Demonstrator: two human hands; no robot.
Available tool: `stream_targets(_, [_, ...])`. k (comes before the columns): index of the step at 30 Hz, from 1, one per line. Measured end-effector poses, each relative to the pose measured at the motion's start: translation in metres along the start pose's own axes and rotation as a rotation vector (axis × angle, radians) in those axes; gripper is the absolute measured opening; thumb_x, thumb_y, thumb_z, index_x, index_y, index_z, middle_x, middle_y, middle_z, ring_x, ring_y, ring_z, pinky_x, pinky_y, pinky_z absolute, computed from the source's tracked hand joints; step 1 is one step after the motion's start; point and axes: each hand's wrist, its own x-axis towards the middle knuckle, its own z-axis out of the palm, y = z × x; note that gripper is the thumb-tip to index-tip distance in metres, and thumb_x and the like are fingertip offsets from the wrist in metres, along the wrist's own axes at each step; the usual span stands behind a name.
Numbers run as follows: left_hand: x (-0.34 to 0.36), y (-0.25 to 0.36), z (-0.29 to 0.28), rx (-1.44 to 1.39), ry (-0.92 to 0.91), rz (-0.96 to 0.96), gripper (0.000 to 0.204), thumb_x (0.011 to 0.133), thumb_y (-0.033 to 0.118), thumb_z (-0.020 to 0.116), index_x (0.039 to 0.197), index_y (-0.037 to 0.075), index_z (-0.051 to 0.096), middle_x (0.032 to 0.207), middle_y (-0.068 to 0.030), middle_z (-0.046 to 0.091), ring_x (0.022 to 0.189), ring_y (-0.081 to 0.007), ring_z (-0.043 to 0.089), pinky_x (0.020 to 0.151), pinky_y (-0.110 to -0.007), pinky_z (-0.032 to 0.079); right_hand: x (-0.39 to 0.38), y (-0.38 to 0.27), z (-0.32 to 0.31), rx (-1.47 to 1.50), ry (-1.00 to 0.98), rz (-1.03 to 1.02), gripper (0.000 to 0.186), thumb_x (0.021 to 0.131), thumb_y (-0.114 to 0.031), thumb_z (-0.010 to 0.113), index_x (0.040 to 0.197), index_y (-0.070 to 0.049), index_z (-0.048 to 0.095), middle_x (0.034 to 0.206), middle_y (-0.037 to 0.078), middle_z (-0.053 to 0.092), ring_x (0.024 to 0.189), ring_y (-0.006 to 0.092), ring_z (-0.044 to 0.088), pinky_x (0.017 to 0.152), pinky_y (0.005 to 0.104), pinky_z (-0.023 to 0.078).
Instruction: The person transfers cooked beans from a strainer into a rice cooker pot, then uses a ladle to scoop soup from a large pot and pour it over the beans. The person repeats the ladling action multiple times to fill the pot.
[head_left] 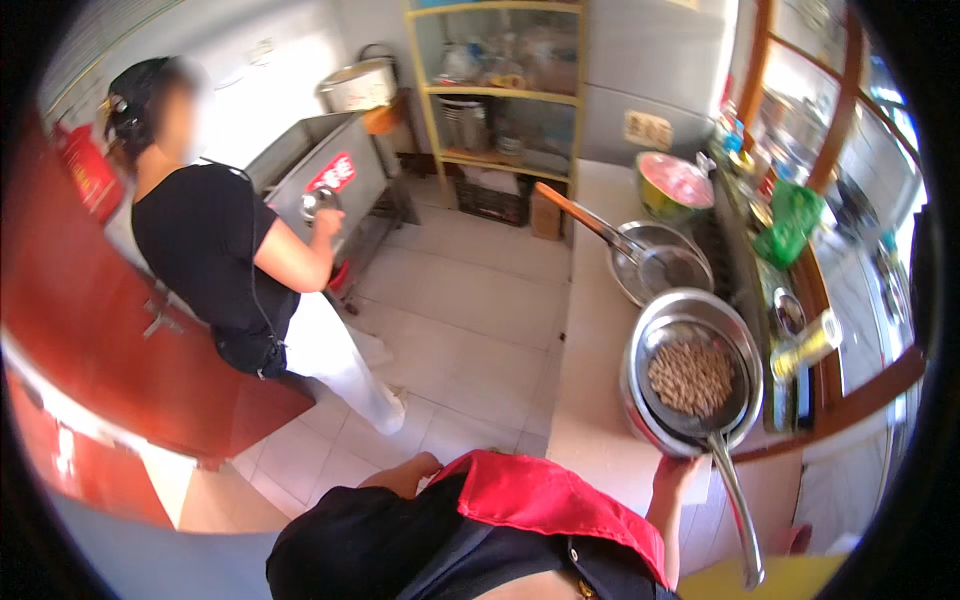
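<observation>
At the right, a round steel pot carries a long-handled metal scoop in its mouth. Small light-brown pieces that look like peanuts fill the scoop's bowl. Against the pot's near side is my right hand, closed on it low down; its fingertips are hidden by the pot. The scoop's handle runs past that hand toward me. Beside the red apron, my left hand is bent close to my body, only partly in view, its fingers hidden.
On the counter lie a wooden-handled strainer over a basin and a green bowl. A green plastic bag hangs by the window ledge. A person in black stands left, holding a shiny metal vessel near a steel sink.
</observation>
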Motion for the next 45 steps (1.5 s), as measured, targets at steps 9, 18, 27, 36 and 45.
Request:
stream_targets(9, [-0.007,-0.040,-0.004,-0.182,0.031,-0.067,0.037,0.071,0.037,0.046,0.079,0.004,0.061,0.084,-0.0152,0.058,0.081,-0.0302,0.054,0.070,-0.037,0.042,0.003,0.014,0.002,-0.158,0.469,0.158,0.038,0.080,-0.051,0.036,0.091,-0.017,0.049,0.072,-0.003,0.051,0.058,0.0114,0.047,0.047,0.0255,0.040])
stream_targets(18, [-0.023,-0.049,-0.017,-0.178,0.037,-0.064,0.036,0.071,0.036,0.047,0.079,0.004,0.061,0.084,-0.0149,0.058,0.081,-0.0303,0.054,0.070,-0.037,0.042,-0.007,0.004,0.003,-0.236,0.535,0.157,0.046,0.078,-0.056,0.036,0.084,-0.012,0.049,0.065,-0.001,0.049,0.054,0.0110,0.045,0.047,0.0231,0.039])
stream_targets(27, [-0.023,-0.049,-0.013,-0.180,0.033,-0.048,0.035,0.071,0.036,0.047,0.078,0.005,0.061,0.084,-0.0145,0.058,0.082,-0.0303,0.054,0.070,-0.037,0.042,-0.007,-0.005,-0.006,-0.238,0.412,0.212,0.041,0.079,-0.051,0.039,0.079,-0.012,0.050,0.068,0.000,0.051,0.055,0.0120,0.047,0.050,0.0232,0.041])
stream_targets(36, [-0.012,-0.023,-0.012,-0.093,0.048,0.035,0.034,0.071,0.036,0.047,0.077,0.005,0.061,0.084,-0.0142,0.059,0.082,-0.0304,0.054,0.070,-0.038,0.042,0.001,-0.113,-0.117,-0.078,0.187,0.175,0.019,0.081,-0.024,0.047,0.087,-0.008,0.054,0.077,0.006,0.055,0.068,0.0164,0.051,0.059,0.0269,0.043])
stream_targets(45, [-0.008,0.030,-0.010,-0.144,0.155,0.227,0.035,0.073,0.035,0.045,0.082,0.006,0.061,0.088,-0.0149,0.058,0.084,-0.0308,0.053,0.073,-0.039,0.042,0.008,-0.063,-0.051,-0.012,0.257,0.341,0.034,0.081,-0.032,0.042,0.099,-0.004,0.051,0.097,0.008,0.055,0.085,0.0158,0.051,0.072,0.0299,0.046])
